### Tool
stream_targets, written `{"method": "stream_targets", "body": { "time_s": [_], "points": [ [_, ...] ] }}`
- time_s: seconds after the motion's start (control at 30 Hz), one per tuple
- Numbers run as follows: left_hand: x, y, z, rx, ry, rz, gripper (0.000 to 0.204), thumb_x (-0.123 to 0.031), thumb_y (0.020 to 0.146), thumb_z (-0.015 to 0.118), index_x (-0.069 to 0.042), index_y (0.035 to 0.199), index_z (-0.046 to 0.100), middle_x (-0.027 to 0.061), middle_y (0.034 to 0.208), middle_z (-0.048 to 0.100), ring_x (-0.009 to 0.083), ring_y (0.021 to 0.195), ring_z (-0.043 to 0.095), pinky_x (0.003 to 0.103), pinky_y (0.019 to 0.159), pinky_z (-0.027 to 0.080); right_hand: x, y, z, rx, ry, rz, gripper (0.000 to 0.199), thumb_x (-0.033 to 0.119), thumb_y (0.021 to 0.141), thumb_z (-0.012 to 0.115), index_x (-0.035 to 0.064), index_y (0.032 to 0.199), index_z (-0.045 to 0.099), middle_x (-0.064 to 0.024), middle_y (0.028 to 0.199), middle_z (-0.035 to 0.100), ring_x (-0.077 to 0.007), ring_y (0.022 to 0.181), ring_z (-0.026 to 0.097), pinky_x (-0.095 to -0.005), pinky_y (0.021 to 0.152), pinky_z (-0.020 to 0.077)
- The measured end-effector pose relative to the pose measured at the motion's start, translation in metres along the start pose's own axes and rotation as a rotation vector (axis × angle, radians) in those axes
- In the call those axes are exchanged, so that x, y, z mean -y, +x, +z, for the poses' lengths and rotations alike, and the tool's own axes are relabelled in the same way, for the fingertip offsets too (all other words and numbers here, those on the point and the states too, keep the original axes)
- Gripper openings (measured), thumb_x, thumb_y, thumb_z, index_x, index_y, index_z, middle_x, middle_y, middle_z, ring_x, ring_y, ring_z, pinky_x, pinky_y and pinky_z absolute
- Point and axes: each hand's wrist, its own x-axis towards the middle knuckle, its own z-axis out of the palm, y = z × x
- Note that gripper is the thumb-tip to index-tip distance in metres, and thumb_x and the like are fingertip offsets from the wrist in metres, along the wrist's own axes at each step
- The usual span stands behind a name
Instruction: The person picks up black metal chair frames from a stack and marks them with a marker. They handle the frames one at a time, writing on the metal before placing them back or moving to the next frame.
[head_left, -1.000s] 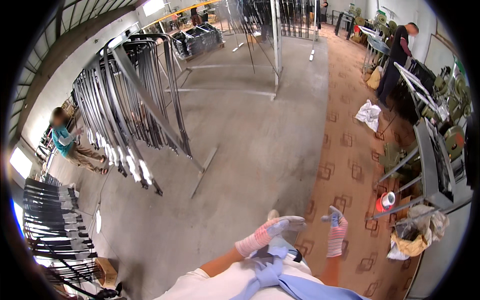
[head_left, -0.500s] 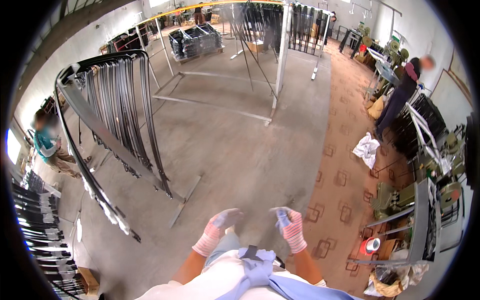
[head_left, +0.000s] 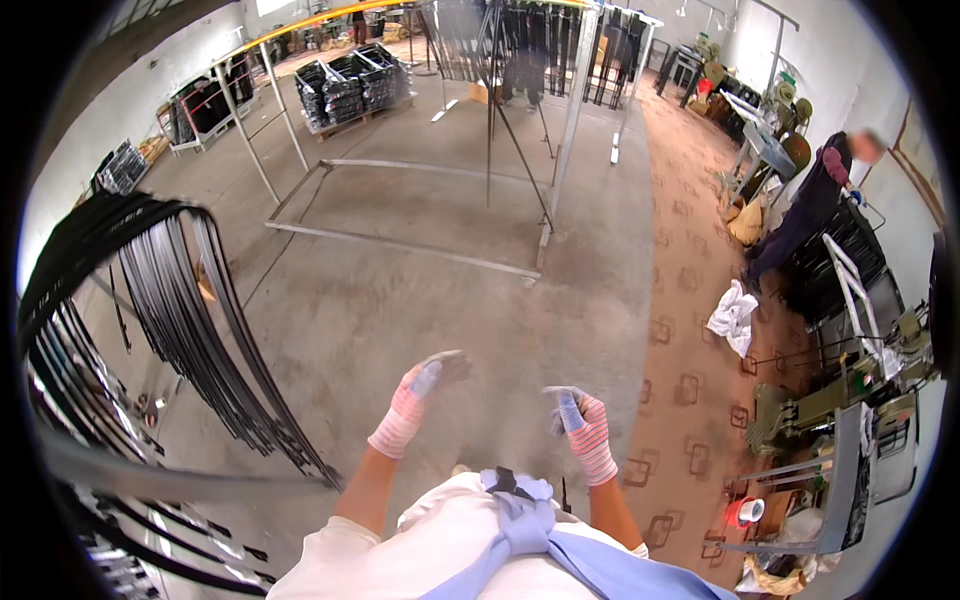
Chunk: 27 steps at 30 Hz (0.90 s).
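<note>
My gloved left hand (head_left: 420,385) and right hand (head_left: 575,415) hang empty and loosely curled over the floor (head_left: 400,290), the rack of black strips (head_left: 190,330) left of them.

Illumination bright, even, daylight-like; concrete floor (head_left: 420,260) evenly lit, shadows soft and faint. Overexposed patch at upper left rim. Strong fisheye distortion: metal frame (head_left: 545,170) uprights bow toward rim, black vignette round circular field. Motion blur on left hand (head_left: 415,385), right hand (head_left: 578,415) and hanging black strips (head_left: 170,330). Centre moderately sharp.
</note>
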Motion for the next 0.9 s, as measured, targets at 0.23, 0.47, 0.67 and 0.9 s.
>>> {"method": "stream_targets", "body": {
  "time_s": [0.23, 0.47, 0.67, 0.9],
  "points": [
    [-0.010, 0.141, -0.041, 0.110, -0.027, -0.022, 0.035, -0.020, 0.086, 0.048, 0.004, 0.112, 0.051, 0.0130, 0.106, 0.057, 0.0234, 0.099, 0.055, 0.038, 0.089, 0.041, -0.037, 0.129, -0.008, 0.015, -0.073, 0.092, 0.031, 0.028, 0.087, 0.051, 0.0060, 0.108, 0.056, -0.0037, 0.085, 0.060, -0.0081, 0.076, 0.054, -0.0232, 0.068, 0.0429],
    [-0.031, 0.291, -0.082, -0.007, 0.161, 0.096, 0.031, -0.010, 0.081, 0.054, -0.001, 0.111, 0.053, 0.0089, 0.100, 0.060, 0.0164, 0.091, 0.056, 0.030, 0.082, 0.045, 0.015, 0.345, -0.006, -0.010, -0.364, -0.216, 0.039, 0.028, 0.083, 0.053, 0.0056, 0.115, 0.051, -0.0121, 0.107, 0.058, -0.0206, 0.097, 0.054, -0.0285, 0.084, 0.0401],
    [-0.060, 0.423, -0.103, -0.021, 0.171, 0.140, 0.036, -0.005, 0.082, 0.047, 0.006, 0.117, 0.047, 0.0116, 0.114, 0.053, 0.0156, 0.104, 0.050, 0.026, 0.090, 0.037, 0.095, 0.534, 0.043, -0.101, -0.560, -0.528, 0.049, 0.029, 0.079, 0.056, 0.0071, 0.121, 0.044, -0.0147, 0.123, 0.046, -0.0274, 0.115, 0.042, -0.0328, 0.094, 0.0347],
    [-0.068, 0.527, -0.112, -0.104, 0.131, 0.279, 0.047, 0.001, 0.077, 0.045, 0.001, 0.124, 0.041, 0.0096, 0.123, 0.047, 0.0154, 0.112, 0.044, 0.027, 0.095, 0.033, 0.108, 0.658, 0.101, -0.193, -0.502, -0.677, 0.056, 0.024, 0.075, 0.062, 0.0062, 0.123, 0.039, -0.0148, 0.122, 0.046, -0.0302, 0.113, 0.042, -0.0353, 0.094, 0.0354]
  ]
}}
